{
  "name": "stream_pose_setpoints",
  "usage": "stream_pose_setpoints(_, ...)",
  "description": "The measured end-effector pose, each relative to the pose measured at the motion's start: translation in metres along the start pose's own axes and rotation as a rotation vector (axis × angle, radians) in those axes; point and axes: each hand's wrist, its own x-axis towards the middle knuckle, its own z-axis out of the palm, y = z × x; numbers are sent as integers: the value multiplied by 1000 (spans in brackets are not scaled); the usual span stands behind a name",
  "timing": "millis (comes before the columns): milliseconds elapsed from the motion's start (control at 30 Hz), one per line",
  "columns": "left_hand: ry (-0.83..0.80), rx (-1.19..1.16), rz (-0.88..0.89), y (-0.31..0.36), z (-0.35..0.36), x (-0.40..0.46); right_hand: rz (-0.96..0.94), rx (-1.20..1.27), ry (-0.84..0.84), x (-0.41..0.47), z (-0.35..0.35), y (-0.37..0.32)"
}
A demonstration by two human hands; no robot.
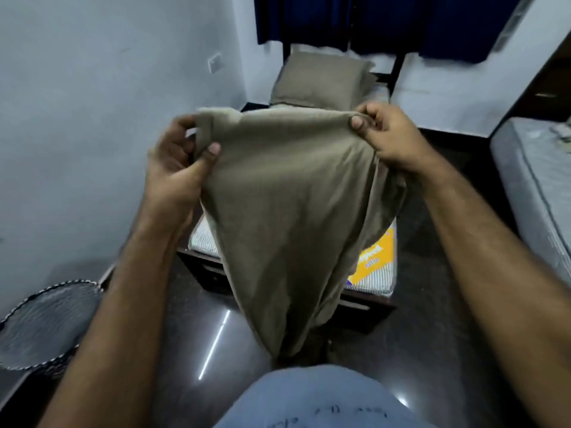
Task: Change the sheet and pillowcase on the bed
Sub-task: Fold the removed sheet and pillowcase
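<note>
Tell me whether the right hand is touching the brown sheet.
Touching. The head view shows the right hand pinching the top edge of the brown sheet between thumb and fingers, with the cloth hanging below.

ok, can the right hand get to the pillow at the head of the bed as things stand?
Probably not. The right hand has a grip on the sheet's top edge, as does the left hand, and the pillow lies at the bed's far end, well beyond the hands. Letting go and stepping closer looks necessary.

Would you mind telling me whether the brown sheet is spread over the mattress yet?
Not yet: the sheet hangs bunched from both hands, and bare striped mattress shows beneath it.
</note>
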Motion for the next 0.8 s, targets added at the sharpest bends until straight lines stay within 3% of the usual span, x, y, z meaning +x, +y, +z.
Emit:
stream_pose_setpoints(67,-125,136,9,6,-3,-8,-78,-8,-74,-13,-1,-14)
stream_pose_setpoints(133,-148,170,67,6,-7,-3,-167,8,-85,-18,3,-23)
stream_pose_setpoints(200,-135,185,16,4,-9,-11,-100,-155,-83,-22,7,-21)
stream_pose_setpoints(267,-138,269,-18,3,-15,-19,13,-167,-139,-26,9,-12)
stream_pose_setpoints(333,-151,322,61,5,-20,-24,-93,-26,-75,-33,13,-20)
stream_pose_setpoints(433,-40,232,-58,-11,-27,-18,-118,-133,78,-33,28,-17)
stream_pose_setpoints(500,-16,189,-119,-19,-26,-20,43,-119,-114,-33,34,-7)
stream_pose_setpoints(533,-28,189,-90,-18,-26,-25,36,-121,-116,-34,33,-4)
stream_pose_setpoints(667,151,-60,31,-12,-37,-30,-149,-124,140,-41,32,-16)
stream_pose_setpoints(700,137,-32,-7,-18,-36,-26,-127,-70,111,-41,40,-20)
stream_pose_setpoints(800,-150,271,-201,-34,-34,-47,28,-274,-310,-49,60,-9)
